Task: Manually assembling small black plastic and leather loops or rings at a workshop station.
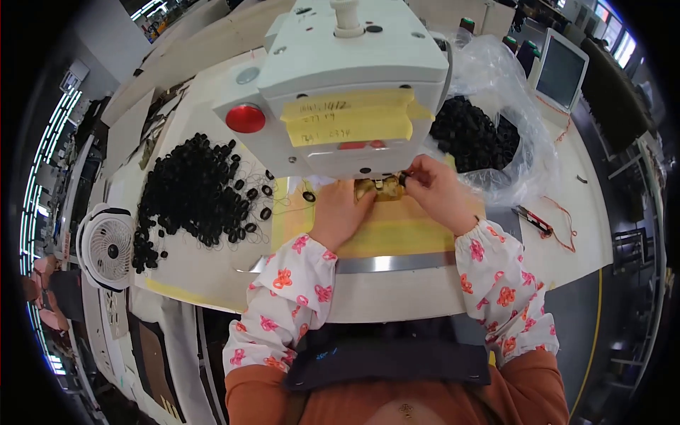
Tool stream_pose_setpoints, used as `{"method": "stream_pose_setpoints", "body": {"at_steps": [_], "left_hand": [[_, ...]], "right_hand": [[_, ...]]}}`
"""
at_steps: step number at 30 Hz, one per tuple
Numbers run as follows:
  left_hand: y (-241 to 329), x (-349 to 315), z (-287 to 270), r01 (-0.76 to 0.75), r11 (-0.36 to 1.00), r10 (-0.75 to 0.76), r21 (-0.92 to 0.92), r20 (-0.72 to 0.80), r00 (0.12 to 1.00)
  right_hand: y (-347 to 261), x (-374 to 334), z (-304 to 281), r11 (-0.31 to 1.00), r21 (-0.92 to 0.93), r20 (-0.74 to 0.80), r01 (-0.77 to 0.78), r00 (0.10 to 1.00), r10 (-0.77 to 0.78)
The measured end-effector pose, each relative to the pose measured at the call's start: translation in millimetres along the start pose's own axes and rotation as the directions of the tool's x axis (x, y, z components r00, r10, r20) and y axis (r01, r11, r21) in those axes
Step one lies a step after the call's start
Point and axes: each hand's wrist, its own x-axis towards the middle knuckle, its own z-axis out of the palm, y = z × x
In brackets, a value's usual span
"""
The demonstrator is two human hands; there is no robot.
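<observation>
Both my hands work under the front of a white sewing machine (354, 71), by its brass-coloured clamp plate (388, 190). My right hand (443, 195) pinches a small black ring-like piece (403, 179) between thumb and fingers, at the right side of the clamp. On the clamp's left, my left hand (338, 212) rests with its thumb pointing toward the plate; the machine head hides most of its fingers, so I cannot tell whether they hold anything. A single black ring (308, 196) with loose thread lies just left of that hand.
A large pile of black rings (188, 188) with trailing threads covers the table's left. At the right, a clear plastic bag (528, 159) holds more black pieces (474, 134). Red-handled snips (535, 222) on an orange cord lie nearby. A white fan (108, 246) stands far left.
</observation>
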Motion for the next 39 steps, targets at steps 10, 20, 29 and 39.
{"method": "stream_pose_setpoints", "body": {"at_steps": [10,20,29,39], "left_hand": [[-17.0,9.8,10.9,0.048,0.997,-0.042,-0.068,0.094,0.995],[-19.3,1.9,18.5,0.062,0.985,-0.054,-0.162,0.056,0.997],[-5.3,8.0,8.0,-0.006,0.996,-0.006,0.087,0.139,0.99],[-16.7,6.5,10.7,-0.124,0.99,0.12,0.073,0.056,0.991]], "right_hand": [[-7.9,0.4,13.7,0.841,0.445,0.203,-0.308,0.949,0.24],[-0.9,-12.4,18.2,0.905,0.341,0.154,-0.255,0.965,0.214],[-2.7,-12.3,22.3,0.989,0.075,0.11,-0.126,0.987,0.117],[-7.8,-12.5,18.0,0.998,-0.014,0.092,-0.06,0.994,0.061]]}}
